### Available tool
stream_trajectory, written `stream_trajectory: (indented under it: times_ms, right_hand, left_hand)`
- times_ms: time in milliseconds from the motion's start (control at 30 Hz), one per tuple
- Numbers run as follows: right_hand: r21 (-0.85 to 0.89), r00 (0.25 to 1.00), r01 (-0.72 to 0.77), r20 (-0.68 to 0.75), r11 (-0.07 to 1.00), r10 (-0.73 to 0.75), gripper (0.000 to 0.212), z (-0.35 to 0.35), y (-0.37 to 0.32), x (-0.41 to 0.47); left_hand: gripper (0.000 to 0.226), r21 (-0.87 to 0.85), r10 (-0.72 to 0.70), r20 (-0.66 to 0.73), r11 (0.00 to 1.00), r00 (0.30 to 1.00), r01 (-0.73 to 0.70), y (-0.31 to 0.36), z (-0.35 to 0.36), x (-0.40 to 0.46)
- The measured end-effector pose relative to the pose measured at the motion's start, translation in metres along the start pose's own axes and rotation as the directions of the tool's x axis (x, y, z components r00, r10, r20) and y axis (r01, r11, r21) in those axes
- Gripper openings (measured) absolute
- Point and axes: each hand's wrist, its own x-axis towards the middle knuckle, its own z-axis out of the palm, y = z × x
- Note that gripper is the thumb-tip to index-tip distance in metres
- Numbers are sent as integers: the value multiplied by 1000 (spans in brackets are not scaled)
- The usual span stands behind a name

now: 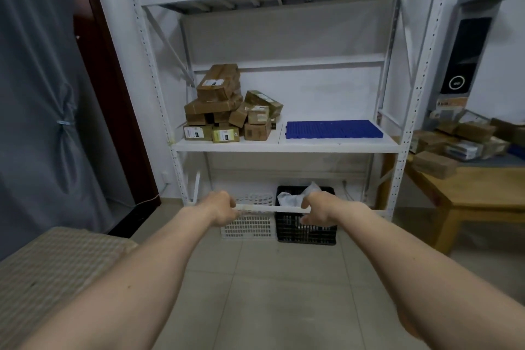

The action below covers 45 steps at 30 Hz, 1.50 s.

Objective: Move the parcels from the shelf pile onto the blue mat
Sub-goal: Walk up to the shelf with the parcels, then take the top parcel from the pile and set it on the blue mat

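Observation:
A pile of several brown cardboard parcels (227, 111) sits on the left half of the white middle shelf (284, 146). The blue ribbed mat (333, 129) lies on the right half of the same shelf, with nothing on it. Both my arms stretch forward and low, well below the shelf. My left hand (221, 207) and my right hand (316, 209) hang with loosely curled fingers in front of the rack's bottom rail. I see nothing in either hand.
A white crate (250, 226) and a black crate (306, 231) holding white wrapping stand on the floor under the shelf. A wooden table (483, 196) with more parcels is at the right. A woven seat (51, 270) is at the lower left, with tiled floor ahead.

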Motion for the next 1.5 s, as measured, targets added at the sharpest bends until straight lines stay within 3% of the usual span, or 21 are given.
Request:
stream_trajectory:
  times_ms: [267,467,700,1033,1367,1500]
  right_hand:
    - [-16,998,-52,35,999,52,58,-7,36,81]
    - [-45,997,-78,12,996,78,55,-41,28,176]
    - [-75,997,-1,-73,997,-5,58,-75,-1,292]
    - [-61,996,77,-31,995,-79,76,-83,-15,426]
    - [-53,975,214,80,975,-209,67,-98,-27,587]
    - [-19,968,239,85,971,-237,61,-121,-18,659]
  left_hand:
    - [52,25,39,74,999,996,-41,16,21,94]
    - [52,-56,45,63,998,997,-42,0,-3,187]
    - [53,-98,37,18,995,999,-35,-34,-38,291]
    - [51,-95,29,54,995,998,-24,-73,-33,398]
    - [55,-62,-76,92,995,993,82,-110,-59,539]
    - [50,-100,-35,37,994,999,39,-96,-88,615]
